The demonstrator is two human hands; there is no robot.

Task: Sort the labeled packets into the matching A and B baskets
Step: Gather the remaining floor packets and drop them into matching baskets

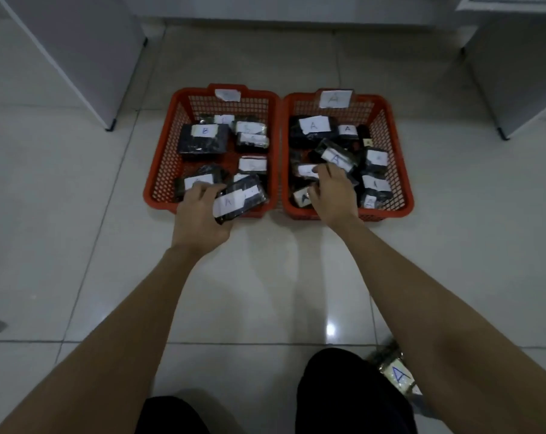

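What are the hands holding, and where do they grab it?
The left hand grips a dark packet labeled A by its near end, over the left basket. Whether the right hand, in the A basket, holds anything cannot be told.

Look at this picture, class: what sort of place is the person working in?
Probably an indoor room, with the sorting done on the floor: glossy pale floor tiles, two red baskets set on them, and white furniture legs beside.

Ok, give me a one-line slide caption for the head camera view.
Left hand holds an A-labeled packet over the left basket; right hand reaches into basket A.
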